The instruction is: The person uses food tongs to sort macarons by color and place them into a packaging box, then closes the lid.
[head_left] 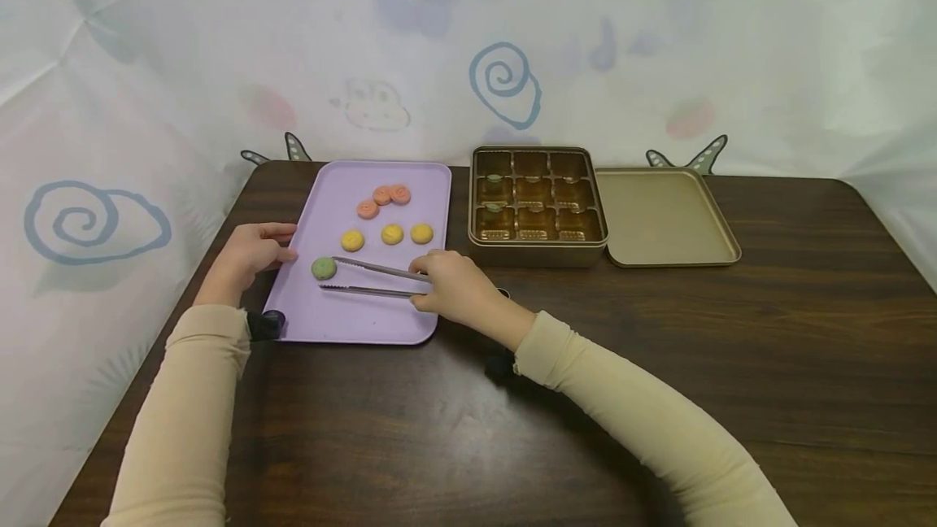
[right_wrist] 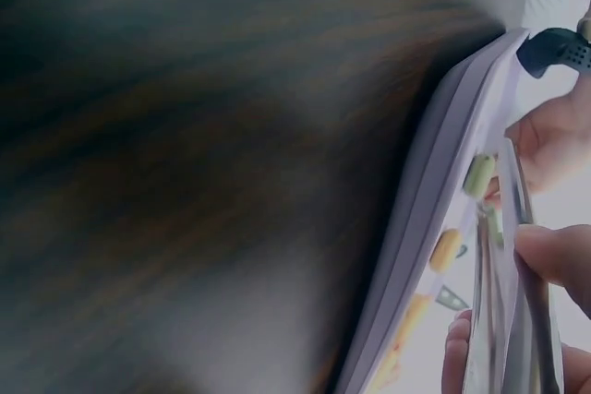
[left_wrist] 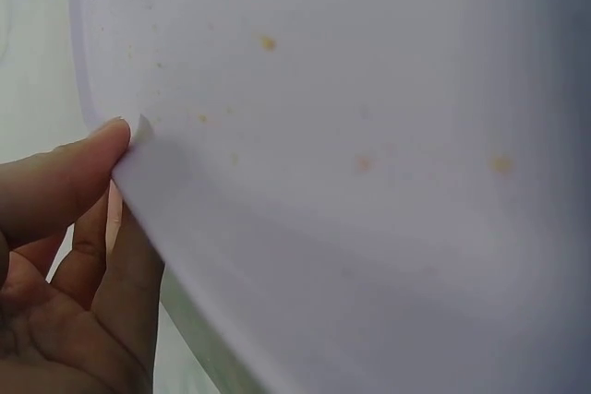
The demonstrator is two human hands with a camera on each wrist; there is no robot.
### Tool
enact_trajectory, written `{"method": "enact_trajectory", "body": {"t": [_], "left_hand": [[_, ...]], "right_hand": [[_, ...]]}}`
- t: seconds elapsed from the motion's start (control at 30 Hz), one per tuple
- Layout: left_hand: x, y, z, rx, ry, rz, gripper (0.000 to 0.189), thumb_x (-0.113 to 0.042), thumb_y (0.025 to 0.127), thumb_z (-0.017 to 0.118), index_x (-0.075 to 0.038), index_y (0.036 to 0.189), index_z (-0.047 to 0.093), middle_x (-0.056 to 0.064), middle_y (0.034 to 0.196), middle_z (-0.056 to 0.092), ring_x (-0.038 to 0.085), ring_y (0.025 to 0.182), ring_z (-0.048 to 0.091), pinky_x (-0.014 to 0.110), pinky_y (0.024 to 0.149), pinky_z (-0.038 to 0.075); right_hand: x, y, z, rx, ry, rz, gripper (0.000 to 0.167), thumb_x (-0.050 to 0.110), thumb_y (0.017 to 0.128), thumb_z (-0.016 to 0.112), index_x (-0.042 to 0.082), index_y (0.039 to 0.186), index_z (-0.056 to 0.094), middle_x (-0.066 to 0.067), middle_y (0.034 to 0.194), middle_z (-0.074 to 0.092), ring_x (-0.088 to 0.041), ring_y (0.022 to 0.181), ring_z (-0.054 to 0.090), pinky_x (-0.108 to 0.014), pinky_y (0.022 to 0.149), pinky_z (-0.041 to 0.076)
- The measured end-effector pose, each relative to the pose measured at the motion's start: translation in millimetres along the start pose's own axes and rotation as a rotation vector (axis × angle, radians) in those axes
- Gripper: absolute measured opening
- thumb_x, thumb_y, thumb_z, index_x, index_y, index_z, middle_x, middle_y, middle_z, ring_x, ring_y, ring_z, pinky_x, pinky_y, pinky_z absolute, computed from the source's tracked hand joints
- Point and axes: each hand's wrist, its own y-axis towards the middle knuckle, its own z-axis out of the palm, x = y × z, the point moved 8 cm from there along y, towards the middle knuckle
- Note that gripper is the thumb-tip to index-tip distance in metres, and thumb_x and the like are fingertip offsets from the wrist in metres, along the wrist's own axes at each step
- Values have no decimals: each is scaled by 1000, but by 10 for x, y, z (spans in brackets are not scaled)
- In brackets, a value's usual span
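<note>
In the head view both sleeves (head_left: pixel 183 413) run off the bottom edge, towards 8 and 5 o'clock. The right grip (head_left: pixel 457 283) covers the rear of the tongs (head_left: pixel 376 267); whether their tips touch the green cookie (head_left: pixel 324 268) is too fine to tell. Of the green pieces (head_left: pixel 494 178) in the box's (head_left: pixel 538 256) 9 o'clock column, only slivers show.

From the left wrist, the green cookie is cut off near 11 o'clock, specks (left_wrist: pixel 268 43) on the tray (left_wrist: pixel 305 219) are too small to name, and the left grip (left_wrist: pixel 74 265) leaves at 8 o'clock, fingers partly hidden behind the tray.

From the right wrist, the bench (right_wrist: pixel 203 163) blurs and the tongs run off near 5 o'clock.
</note>
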Motion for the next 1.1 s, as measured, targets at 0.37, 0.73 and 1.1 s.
{"method": "enact_trajectory", "body": {"t": [0.37, 0.73, 1.1], "left_hand": [[-24, 4, 3, 8, -8, 5, 56, 3, 91, 51, 6, 144, 33, 32, 146, 35, 44, 129, 42, 52, 109, 38], [-56, -55, 15, 6, -11, -4, 57, 4, 91, 52, 5, 145, 33, 32, 147, 34, 44, 131, 41, 52, 109, 37], [-18, -44, -8, 0, 11, -19, 57, 2, 90, 52, 4, 144, 34, 33, 148, 32, 45, 132, 40, 54, 110, 36]], "right_hand": [[30, 68, 28, -14, -37, 34, 34, 24, 85, 71, 6, 113, 68, -9, 107, 71, -21, 99, 67, -35, 85, 55], [8, 80, 75, -38, -21, 33, 29, 22, 84, 71, 7, 109, 70, -9, 104, 72, -20, 95, 67, -34, 81, 55], [-73, -4, -105, -95, 34, 27, 28, 19, 83, 71, 7, 109, 70, -8, 100, 72, -18, 86, 65, -32, 75, 54]]}}
